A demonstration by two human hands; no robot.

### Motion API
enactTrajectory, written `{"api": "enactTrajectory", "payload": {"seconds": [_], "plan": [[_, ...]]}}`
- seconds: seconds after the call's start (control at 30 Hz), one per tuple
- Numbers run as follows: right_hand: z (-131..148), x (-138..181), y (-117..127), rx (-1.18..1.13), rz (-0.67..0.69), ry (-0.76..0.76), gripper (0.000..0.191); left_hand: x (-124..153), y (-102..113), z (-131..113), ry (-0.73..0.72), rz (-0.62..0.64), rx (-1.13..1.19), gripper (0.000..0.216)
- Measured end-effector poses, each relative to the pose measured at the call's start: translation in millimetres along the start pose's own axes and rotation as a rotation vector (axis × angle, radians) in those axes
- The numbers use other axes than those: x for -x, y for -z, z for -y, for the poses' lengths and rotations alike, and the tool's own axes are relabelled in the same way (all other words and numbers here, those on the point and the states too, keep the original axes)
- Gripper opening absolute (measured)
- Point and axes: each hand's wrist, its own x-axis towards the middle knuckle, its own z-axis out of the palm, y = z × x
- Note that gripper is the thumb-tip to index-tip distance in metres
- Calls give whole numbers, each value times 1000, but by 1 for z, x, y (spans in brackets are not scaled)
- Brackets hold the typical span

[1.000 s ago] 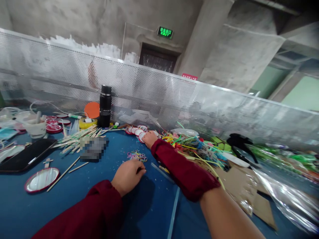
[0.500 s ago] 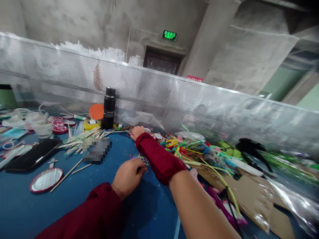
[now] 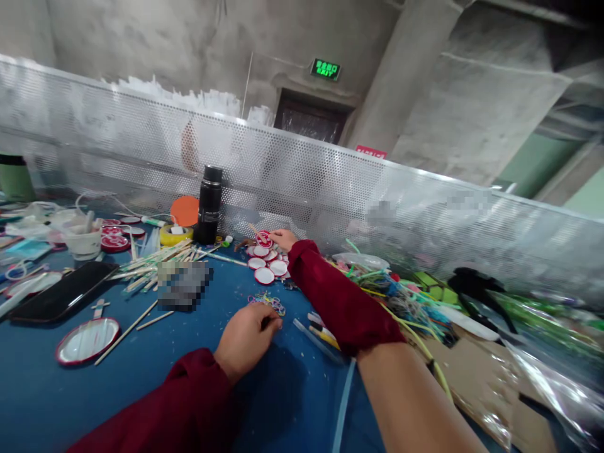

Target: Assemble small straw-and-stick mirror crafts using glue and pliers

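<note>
At the far side of the table, my right hand [image 3: 284, 240] pinches a round red-and-white lid [image 3: 263, 238] by its edge. Several more lids [image 3: 264, 275] with white insides and red rims lie in a loose pile just below it. My left hand [image 3: 248, 336] rests low over the blue tabletop, thumb and fingers pressed together; what they hold, if anything, is hidden. A small heap of coloured rubber bands [image 3: 268, 303] lies right beyond its fingers.
A black bottle [image 3: 210, 204] stands by the perforated metal screen [image 3: 141, 135]. Wooden sticks [image 3: 155, 264], a phone [image 3: 61, 292] and a lid with crossed sticks [image 3: 88, 341] lie to the left. Tangled coloured cords [image 3: 406, 296] and cardboard [image 3: 476, 371] fill the right.
My right hand has moved right and lifted a lid from the pile, which is now uncovered. Markers near my right forearm have come into view. My left hand has barely moved.
</note>
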Motion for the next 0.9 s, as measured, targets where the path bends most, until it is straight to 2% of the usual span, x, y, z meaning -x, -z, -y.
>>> {"api": "enactTrajectory", "payload": {"seconds": [0.1, 0.23, 0.33, 0.43, 0.6, 0.8, 0.9], "plan": [[2, 44, 17, -79, -40, 67, 27, -6, -2, 6, 174, -65, 351, 22], [12, 123, 23, -117, -148, 192, 20, -12, 3, 3, 457, -185, 913, 30], [21, 178, 20, -63, -271, 490, 18, -12, 10, -3, 508, -159, 1157, 28], [28, 213, 13, 23, -300, 543, 18, -9, 12, -5, 472, -87, 1246, 20], [31, 232, 4, 26, -307, 418, 11, -7, 7, 2, 380, -58, 1182, 23], [29, 228, -3, -241, -323, 310, 7, -11, 6, 13, 359, -47, 1103, 18], [28, 222, -8, -225, -350, 239, 11, -12, 7, 15, 367, -51, 1070, 16]]}}
